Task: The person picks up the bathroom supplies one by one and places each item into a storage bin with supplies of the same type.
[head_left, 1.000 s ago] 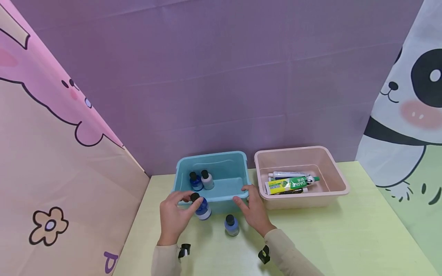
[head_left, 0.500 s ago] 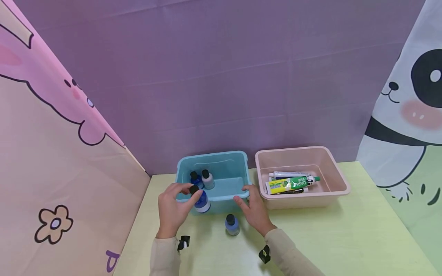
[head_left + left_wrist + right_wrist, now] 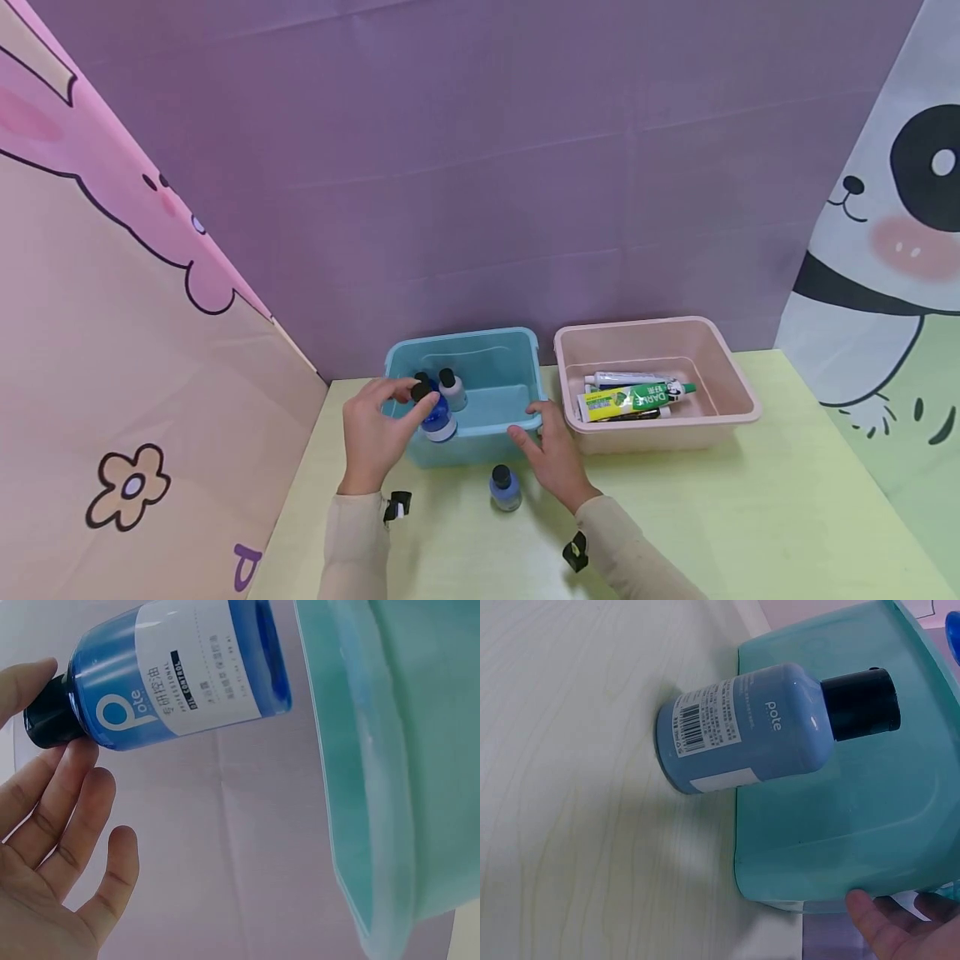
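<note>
My left hand (image 3: 377, 433) pinches the black cap of a blue bottle (image 3: 180, 671) with a white label. In the head view that bottle appears above the near left rim of the teal bin (image 3: 480, 446). Two more bottles stand inside the bin at its left: a white one (image 3: 453, 392) with a black cap, and a blue one partly hidden behind the held bottle. My right hand (image 3: 557, 458) grips the bin's near right corner, thumb on the outside. A pale blue bottle (image 3: 506, 490) with a black cap stands upright on the table, in front of the bin.
A pink bin (image 3: 660, 433) stands just right of the teal one. Inside lie several tubes, with a yellow and green toothpaste tube (image 3: 633, 402) on top. A purple cloth (image 3: 480, 183) hangs behind the table (image 3: 750, 517), and printed panels flank it.
My left hand has raised the blue bottle from in front of the teal bin to above its near rim. My right hand has stayed on the bin's corner.
</note>
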### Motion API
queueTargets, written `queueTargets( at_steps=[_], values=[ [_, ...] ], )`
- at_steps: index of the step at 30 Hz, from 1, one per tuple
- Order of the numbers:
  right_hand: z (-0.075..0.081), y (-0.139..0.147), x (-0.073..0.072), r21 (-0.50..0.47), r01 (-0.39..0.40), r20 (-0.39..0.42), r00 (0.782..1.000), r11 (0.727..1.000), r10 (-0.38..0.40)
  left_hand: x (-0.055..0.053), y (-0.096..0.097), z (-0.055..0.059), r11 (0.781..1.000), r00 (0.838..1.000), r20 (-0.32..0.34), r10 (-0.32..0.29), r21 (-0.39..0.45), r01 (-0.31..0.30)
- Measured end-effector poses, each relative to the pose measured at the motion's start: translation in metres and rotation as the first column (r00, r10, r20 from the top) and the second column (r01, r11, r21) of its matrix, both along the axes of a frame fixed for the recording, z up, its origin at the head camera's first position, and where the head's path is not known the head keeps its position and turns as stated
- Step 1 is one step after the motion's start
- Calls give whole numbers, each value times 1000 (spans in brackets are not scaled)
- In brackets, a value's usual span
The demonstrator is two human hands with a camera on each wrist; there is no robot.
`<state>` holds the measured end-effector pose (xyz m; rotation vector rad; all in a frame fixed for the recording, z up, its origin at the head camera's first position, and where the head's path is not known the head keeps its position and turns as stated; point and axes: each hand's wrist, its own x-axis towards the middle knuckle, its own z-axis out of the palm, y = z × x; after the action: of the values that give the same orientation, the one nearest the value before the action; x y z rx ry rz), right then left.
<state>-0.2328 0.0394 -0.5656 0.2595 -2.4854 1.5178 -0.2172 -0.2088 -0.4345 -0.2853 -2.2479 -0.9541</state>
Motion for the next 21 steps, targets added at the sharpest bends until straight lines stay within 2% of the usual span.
queueTargets(
  at_steps=[8,21],
  values=[
    [4,0,2,-4,-10,26,1000,1000,10,-8,0,7,1000,1000,9,-8,-20,8],
    [-2,0,-1,0,-8,-3,1000,1000,8,-26,2,12,998,999,39,-30,-62,33]
  ],
)
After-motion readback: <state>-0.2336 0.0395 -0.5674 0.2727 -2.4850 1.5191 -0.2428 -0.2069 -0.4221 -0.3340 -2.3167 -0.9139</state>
